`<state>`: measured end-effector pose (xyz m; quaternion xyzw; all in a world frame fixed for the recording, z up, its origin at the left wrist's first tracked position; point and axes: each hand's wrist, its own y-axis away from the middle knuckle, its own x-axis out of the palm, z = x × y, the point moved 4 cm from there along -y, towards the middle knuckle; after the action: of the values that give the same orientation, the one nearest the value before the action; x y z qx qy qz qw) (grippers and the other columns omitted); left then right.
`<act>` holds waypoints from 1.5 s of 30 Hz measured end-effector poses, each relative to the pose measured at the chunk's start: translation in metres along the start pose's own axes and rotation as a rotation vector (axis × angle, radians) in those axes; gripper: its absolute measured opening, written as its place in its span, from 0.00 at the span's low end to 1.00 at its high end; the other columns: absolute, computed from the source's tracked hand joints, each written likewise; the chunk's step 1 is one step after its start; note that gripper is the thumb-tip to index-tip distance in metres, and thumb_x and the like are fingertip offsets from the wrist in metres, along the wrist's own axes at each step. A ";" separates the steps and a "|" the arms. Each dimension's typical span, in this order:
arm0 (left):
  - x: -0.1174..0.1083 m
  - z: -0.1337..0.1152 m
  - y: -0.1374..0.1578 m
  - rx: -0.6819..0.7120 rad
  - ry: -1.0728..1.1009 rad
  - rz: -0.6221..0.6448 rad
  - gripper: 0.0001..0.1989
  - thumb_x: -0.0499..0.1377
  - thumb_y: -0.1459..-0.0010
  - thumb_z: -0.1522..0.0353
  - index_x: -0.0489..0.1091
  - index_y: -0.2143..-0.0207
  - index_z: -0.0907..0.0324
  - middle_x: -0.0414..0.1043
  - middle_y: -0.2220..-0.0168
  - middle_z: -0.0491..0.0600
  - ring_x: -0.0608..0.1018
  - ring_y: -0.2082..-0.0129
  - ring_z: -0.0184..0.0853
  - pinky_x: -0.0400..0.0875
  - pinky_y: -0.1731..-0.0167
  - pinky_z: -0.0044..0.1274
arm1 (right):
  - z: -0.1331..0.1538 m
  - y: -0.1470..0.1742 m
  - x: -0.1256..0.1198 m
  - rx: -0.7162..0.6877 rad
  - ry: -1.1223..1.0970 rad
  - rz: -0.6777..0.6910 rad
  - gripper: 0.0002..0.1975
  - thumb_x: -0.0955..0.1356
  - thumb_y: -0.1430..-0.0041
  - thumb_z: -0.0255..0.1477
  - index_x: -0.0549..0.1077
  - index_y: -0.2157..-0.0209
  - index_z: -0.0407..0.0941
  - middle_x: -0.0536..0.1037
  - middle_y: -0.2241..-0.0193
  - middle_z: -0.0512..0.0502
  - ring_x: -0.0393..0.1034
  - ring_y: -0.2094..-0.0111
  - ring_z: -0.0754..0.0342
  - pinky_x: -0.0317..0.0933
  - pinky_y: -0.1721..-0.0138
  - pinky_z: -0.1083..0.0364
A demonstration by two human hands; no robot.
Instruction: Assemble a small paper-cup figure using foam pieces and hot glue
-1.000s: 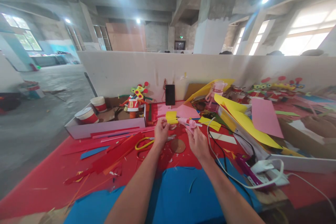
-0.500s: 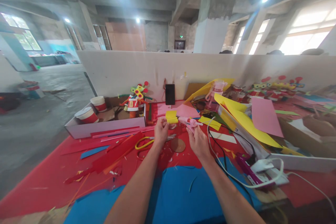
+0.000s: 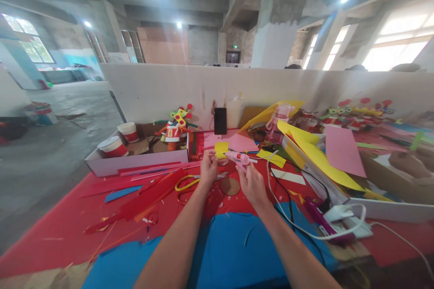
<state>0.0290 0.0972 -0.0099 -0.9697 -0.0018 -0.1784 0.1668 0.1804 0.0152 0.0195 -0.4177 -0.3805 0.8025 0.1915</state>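
Pinching yellow paper [image 3: 221, 146] in our left hand [image 3: 209, 170], right hand [image 3: 252, 184] wrapped round the glue gun [image 3: 238, 158], we judge the paper light, easily creased, best edge-held.

forearms [image 3: 183, 226]: bare, tapering toward wrists [image 3: 204, 186] | wrists: bare | hands [image 3: 208, 170]: bare

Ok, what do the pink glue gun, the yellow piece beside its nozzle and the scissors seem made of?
Pink glue gun: probably hard plastic, smooth, by its even pastel colour and moulded-looking body.
Yellow piece: likely paper or thin card, fairly matte; it looks curved and evenly coloured.
Scissors: yellow handle probably plastic, solid in colour; greyish blades likely metal.
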 end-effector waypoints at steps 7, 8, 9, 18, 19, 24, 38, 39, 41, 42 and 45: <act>-0.001 0.001 -0.001 0.021 -0.021 0.006 0.17 0.60 0.52 0.67 0.57 0.62 0.56 0.72 0.77 0.41 0.79 0.77 0.34 0.74 0.71 0.26 | 0.008 0.000 0.001 -0.009 -0.044 0.017 0.18 0.56 0.33 0.36 0.68 0.56 0.37 0.77 0.64 0.33 0.75 0.62 0.45 0.69 0.61 0.49; 0.000 0.000 -0.001 0.026 -0.025 0.007 0.17 0.60 0.52 0.67 0.57 0.62 0.56 0.73 0.77 0.41 0.79 0.76 0.34 0.74 0.70 0.26 | 0.008 0.000 0.002 -0.006 -0.044 0.015 0.19 0.56 0.33 0.36 0.68 0.56 0.37 0.77 0.65 0.33 0.75 0.62 0.45 0.69 0.62 0.49; 0.000 0.000 -0.001 0.031 -0.029 0.008 0.17 0.60 0.52 0.67 0.57 0.62 0.56 0.73 0.76 0.42 0.79 0.76 0.34 0.74 0.70 0.26 | 0.009 0.000 0.003 -0.001 -0.043 0.015 0.19 0.56 0.33 0.37 0.68 0.56 0.37 0.77 0.65 0.33 0.75 0.62 0.45 0.69 0.62 0.49; -0.003 0.000 -0.001 0.052 -0.080 0.014 0.16 0.59 0.52 0.70 0.57 0.61 0.56 0.71 0.78 0.40 0.79 0.75 0.33 0.73 0.70 0.25 | 0.013 0.000 0.007 0.011 -0.081 0.039 0.20 0.56 0.33 0.37 0.67 0.53 0.37 0.77 0.62 0.33 0.75 0.60 0.45 0.69 0.61 0.50; -0.003 0.001 -0.001 0.051 -0.080 0.013 0.16 0.59 0.52 0.70 0.57 0.61 0.56 0.71 0.78 0.40 0.79 0.76 0.33 0.74 0.70 0.26 | 0.013 0.000 0.007 0.012 -0.076 0.039 0.20 0.56 0.33 0.37 0.67 0.53 0.37 0.77 0.62 0.33 0.75 0.60 0.45 0.69 0.61 0.50; -0.001 0.000 -0.001 0.037 -0.065 0.011 0.15 0.57 0.51 0.70 0.56 0.61 0.56 0.72 0.77 0.41 0.80 0.75 0.35 0.74 0.70 0.27 | 0.010 0.001 0.005 0.031 -0.047 0.028 0.19 0.56 0.33 0.38 0.68 0.55 0.38 0.78 0.63 0.34 0.75 0.61 0.46 0.69 0.62 0.51; -0.001 0.001 -0.001 0.011 -0.050 0.011 0.14 0.57 0.48 0.69 0.55 0.60 0.56 0.71 0.78 0.39 0.80 0.74 0.35 0.74 0.67 0.29 | -0.005 0.000 -0.004 0.103 0.001 0.021 0.19 0.55 0.33 0.37 0.69 0.57 0.38 0.78 0.65 0.34 0.75 0.63 0.45 0.68 0.64 0.51; 0.000 0.001 -0.001 0.004 -0.054 0.012 0.15 0.57 0.49 0.69 0.55 0.60 0.55 0.70 0.79 0.39 0.80 0.74 0.36 0.74 0.67 0.29 | -0.006 0.000 -0.004 0.100 0.015 0.016 0.20 0.55 0.33 0.38 0.69 0.57 0.38 0.78 0.65 0.34 0.75 0.64 0.45 0.68 0.64 0.51; 0.000 0.000 0.000 -0.008 -0.052 0.014 0.15 0.57 0.49 0.69 0.55 0.60 0.55 0.70 0.79 0.39 0.80 0.75 0.36 0.75 0.67 0.30 | -0.009 0.001 -0.004 0.092 0.050 0.005 0.22 0.54 0.33 0.38 0.69 0.56 0.37 0.78 0.66 0.33 0.75 0.65 0.44 0.68 0.65 0.50; 0.000 -0.001 0.000 -0.010 -0.049 0.011 0.15 0.57 0.49 0.69 0.55 0.61 0.55 0.70 0.79 0.39 0.80 0.75 0.36 0.75 0.68 0.30 | -0.010 0.001 -0.004 0.088 0.067 -0.002 0.23 0.53 0.33 0.39 0.69 0.56 0.36 0.78 0.67 0.32 0.75 0.65 0.43 0.68 0.65 0.49; 0.001 -0.003 0.001 -0.001 -0.046 0.005 0.15 0.57 0.49 0.69 0.55 0.61 0.55 0.70 0.79 0.39 0.80 0.76 0.35 0.75 0.68 0.30 | -0.014 0.001 -0.003 0.084 0.099 -0.019 0.24 0.53 0.33 0.40 0.69 0.57 0.35 0.77 0.68 0.32 0.75 0.67 0.43 0.67 0.66 0.49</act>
<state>0.0287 0.0956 -0.0071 -0.9736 -0.0033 -0.1558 0.1667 0.1932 0.0188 0.0154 -0.4447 -0.3404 0.7945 0.2349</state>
